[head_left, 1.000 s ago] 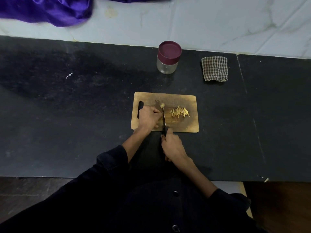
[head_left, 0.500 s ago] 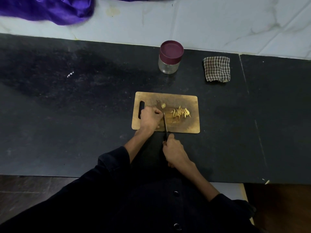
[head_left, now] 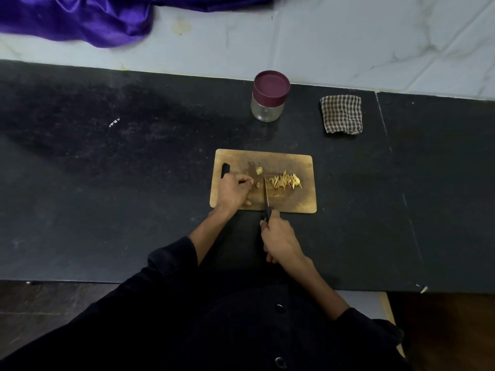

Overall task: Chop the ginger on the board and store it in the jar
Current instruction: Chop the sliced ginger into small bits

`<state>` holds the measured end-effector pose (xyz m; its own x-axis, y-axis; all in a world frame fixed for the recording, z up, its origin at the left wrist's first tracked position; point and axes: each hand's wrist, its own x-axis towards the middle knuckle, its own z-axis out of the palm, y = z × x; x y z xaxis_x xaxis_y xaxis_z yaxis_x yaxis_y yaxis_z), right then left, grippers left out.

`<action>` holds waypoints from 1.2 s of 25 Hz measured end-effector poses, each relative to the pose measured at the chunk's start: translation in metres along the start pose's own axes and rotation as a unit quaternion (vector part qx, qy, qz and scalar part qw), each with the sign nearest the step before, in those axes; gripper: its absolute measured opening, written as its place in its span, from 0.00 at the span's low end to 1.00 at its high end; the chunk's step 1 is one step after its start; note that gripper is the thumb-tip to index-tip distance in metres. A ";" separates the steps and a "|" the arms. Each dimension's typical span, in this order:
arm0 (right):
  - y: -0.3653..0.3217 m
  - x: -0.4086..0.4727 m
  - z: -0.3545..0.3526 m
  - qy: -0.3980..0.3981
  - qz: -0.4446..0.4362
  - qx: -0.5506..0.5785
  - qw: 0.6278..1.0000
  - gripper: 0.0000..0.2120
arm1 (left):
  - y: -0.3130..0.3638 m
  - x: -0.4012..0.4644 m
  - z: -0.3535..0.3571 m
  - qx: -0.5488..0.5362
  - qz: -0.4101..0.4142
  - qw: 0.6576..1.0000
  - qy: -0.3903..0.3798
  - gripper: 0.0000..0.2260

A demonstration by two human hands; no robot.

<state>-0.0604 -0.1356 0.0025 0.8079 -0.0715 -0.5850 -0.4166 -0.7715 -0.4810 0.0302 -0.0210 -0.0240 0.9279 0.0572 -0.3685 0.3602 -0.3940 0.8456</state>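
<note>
Since the earlier frame, knife (head_left: 265, 194) is drawn back, gripped by right hand (head_left: 278, 238); left hand (head_left: 233, 190) pinches ginger stub (head_left: 257, 185), fingertips risk being nicked beside the blade.

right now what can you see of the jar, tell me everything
The jar is a small, round, clear container, glass or plastic by its look, with a wide maroon lid closed on top. It stands upright on the black counter, near the back edge, beyond the cutting board and left of the checked cloth. It looks empty. Nothing touches it but the counter; both hands are away from it.
</note>
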 end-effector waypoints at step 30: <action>0.015 -0.004 -0.031 0.108 -0.033 -0.038 0.993 0.13 | -0.002 0.003 0.003 0.059 0.051 0.997 0.014 0.08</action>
<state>-0.0570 -0.1666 0.0182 0.9059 -0.1471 -0.3971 -0.3344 -0.8237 -0.4578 0.0324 -0.0222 -0.0281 0.9622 0.0368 -0.2700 0.2512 -0.5040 0.8264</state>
